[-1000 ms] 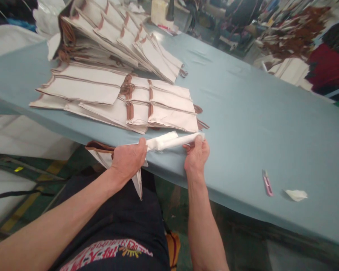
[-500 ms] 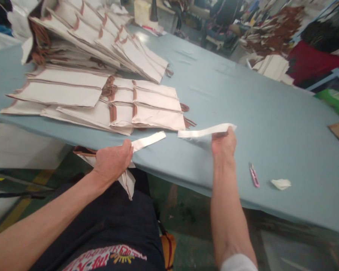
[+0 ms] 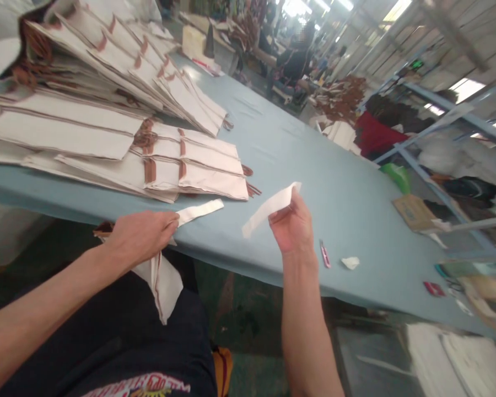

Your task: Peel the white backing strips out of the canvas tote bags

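Fingers (image 3: 281, 214) tight on two white strips (image 3: 268, 209)

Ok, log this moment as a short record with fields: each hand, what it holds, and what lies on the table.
left hand: closed on a cream fabric piece that hangs off the table edge; a white tab sticks out past the fingers
right hand: pinches a loose white strip, held above the table
table: blue-grey cover
beside right hand: pink cutter, crumpled white scrap
left side: stacks of cream bags with brown trim
far right edge: cardboard box
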The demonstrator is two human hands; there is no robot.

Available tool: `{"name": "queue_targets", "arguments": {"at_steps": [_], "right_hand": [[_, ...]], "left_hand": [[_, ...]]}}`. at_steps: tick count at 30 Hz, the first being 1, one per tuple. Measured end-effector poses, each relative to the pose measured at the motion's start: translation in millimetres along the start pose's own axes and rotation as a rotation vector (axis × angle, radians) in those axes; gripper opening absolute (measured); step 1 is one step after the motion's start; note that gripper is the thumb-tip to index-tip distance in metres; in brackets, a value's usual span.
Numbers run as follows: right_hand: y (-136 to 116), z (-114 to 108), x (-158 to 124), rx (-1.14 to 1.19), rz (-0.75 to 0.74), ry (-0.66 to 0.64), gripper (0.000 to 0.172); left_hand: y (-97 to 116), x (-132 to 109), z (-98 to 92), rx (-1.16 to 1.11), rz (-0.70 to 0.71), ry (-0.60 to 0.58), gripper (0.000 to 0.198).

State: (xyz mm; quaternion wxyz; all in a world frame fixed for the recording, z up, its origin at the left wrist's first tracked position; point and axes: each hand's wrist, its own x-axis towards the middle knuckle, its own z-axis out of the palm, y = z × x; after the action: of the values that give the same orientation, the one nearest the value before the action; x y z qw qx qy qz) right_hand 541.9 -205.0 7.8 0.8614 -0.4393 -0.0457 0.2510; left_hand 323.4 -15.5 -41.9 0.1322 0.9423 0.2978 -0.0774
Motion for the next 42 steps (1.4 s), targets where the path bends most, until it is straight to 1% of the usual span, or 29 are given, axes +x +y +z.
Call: {"name": "queue_targets", "arguments": {"at_steps": [2,4,7,10,12,15,17,20,24,26,28,31,34,35,37,39,42], "right_hand": [[-1.7,9.4,-11.4,0.043,0.070,-0.027,0.018],[-1.1,19.0,-21.4,0.080,0.128,-0.059,0.020],[5.2,33.0,-36.3,0.092,0.200,-0.118,0.017],[17.2,45.6,-51.7,0.067,0.235,-0.151,0.014],[27.1,53.0,-62.4,0.020,0.219,-0.174,0.018],[43.1,62.9,-79.1,-0.140,0.158,-0.250,0.036],[52.9,68.7,-90.4,-0.265,0.123,-0.307,0.044],[64.2,77.6,-107.2,-0.411,0.074,-0.361,0.051],[73.8,92.2,-128.5,-0.561,0.033,-0.429,0.055],[78.4,99.9,-137.9,-0.606,0.043,-0.469,0.058],[83.8,106.9,-145.6,-0.623,0.067,-0.500,0.061],[92.8,114.9,-154.5,-0.611,0.115,-0.541,0.064],[102.0,120.5,-162.6,-0.573,0.175,-0.565,0.066],[104.9,122.0,-165.6,-0.559,0.192,-0.565,0.066],[110.1,124.5,-171.9,-0.534,0.211,-0.557,0.064],[114.4,126.2,-178.0,-0.513,0.210,-0.549,0.062],[118.6,127.8,-185.1,-0.500,0.199,-0.556,0.060]], "left_hand": [[-6.5,0.2,4.1,-0.035,0.033,-0.017,0.050],[-12.3,-0.2,11.0,-0.082,0.057,-0.008,0.055],[-20.2,-3.4,20.5,-0.168,0.067,0.031,0.064],[-28.2,-10.1,24.1,-0.265,0.046,0.077,0.072],[-34.0,-16.2,23.9,-0.337,0.025,0.111,0.075],[-43.0,-27.4,24.4,-0.440,-0.013,0.168,0.075],[-49.2,-35.7,26.9,-0.504,-0.036,0.210,0.073],[-58.4,-48.8,32.9,-0.601,-0.052,0.271,0.070],[-69.8,-68.3,37.9,-0.715,-0.071,0.358,0.068],[-74.7,-80.0,35.5,-0.755,-0.092,0.404,0.067],[-77.9,-93.9,27.7,-0.780,-0.115,0.443,0.065],[-78.2,-119.5,6.6,-0.811,-0.127,0.488,0.060],[-74.3,-148.3,-15.5,-0.895,-0.052,0.480,0.055],[-73.1,-157.6,-20.3,-0.928,-0.049,0.489,0.052],[-72.1,-174.5,-24.5,-1.001,-0.070,0.480,0.048],[-72.9,-187.1,-23.2,-1.056,-0.103,0.474,0.048],[-75.0,-196.3,-20.6,-1.106,-0.122,0.466,0.041]]}}
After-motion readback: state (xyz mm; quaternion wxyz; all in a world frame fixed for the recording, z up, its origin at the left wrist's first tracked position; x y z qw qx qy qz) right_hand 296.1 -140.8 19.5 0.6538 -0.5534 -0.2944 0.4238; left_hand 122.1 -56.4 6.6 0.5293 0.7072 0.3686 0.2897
